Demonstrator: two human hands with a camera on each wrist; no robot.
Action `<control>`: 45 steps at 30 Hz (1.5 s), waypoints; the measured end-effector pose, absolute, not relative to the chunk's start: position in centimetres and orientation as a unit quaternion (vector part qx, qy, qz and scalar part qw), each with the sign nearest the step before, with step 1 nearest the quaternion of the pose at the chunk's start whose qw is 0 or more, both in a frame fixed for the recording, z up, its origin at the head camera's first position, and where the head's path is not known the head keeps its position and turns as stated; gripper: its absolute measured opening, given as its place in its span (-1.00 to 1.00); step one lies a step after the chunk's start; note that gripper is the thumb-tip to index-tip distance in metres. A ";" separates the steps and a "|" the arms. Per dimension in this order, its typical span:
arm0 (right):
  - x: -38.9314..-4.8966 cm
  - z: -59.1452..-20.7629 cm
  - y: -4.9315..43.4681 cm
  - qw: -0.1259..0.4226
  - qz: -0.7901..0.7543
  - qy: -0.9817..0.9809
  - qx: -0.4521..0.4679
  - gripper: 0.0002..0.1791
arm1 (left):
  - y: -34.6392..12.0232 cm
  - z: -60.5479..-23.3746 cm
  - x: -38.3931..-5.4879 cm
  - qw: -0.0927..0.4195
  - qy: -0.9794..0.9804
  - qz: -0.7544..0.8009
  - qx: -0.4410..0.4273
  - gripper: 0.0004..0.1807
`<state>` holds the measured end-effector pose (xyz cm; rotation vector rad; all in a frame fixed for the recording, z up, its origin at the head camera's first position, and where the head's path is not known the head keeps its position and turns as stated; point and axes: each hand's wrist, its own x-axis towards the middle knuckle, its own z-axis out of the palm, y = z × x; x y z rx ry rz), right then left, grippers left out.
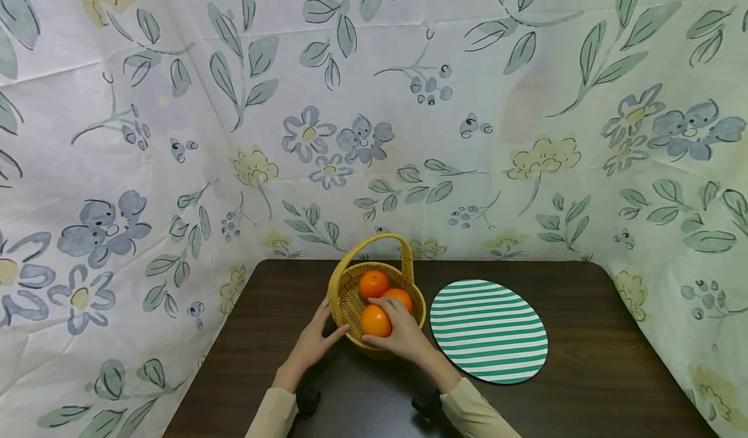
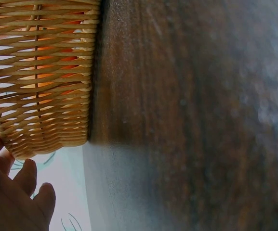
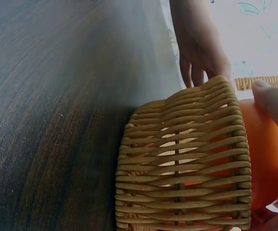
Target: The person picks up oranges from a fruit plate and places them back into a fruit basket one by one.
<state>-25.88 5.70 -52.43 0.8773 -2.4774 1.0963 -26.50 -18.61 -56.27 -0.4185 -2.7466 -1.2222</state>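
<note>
A yellow wicker basket (image 1: 350,289) with a tall arched handle stands on the dark table and holds oranges. My right hand (image 1: 406,331) grips the nearest orange (image 1: 376,321) between thumb and fingers, at the basket's front rim. Behind it lie another orange (image 1: 374,285) and a partly covered orange (image 1: 400,297). My left hand (image 1: 311,342) touches the basket's left side, fingers spread along it and thumb near the front rim. The left wrist view shows the woven wall (image 2: 42,77) close to those fingers. In the right wrist view the gripped orange (image 3: 264,154) bulges above the rim.
A round placemat (image 1: 489,331) with green and white stripes lies right of the basket. The brown wooden table (image 1: 596,334) extends past it. Floral cloth (image 1: 374,133) hangs behind and at both sides, along the table's back edge.
</note>
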 end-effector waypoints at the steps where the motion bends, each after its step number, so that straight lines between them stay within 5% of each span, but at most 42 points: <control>1: -25.9 -52.5 5.7 0.150 0.378 -0.860 0.308 -0.19 | -18.6 -56.3 -26.5 0.053 -0.903 -0.403 -0.138 -0.20; 45: -26.5 -52.9 4.6 0.126 0.325 -0.891 0.290 -0.19 | -18.6 -56.1 -26.2 0.056 -0.903 -0.404 -0.136 -0.19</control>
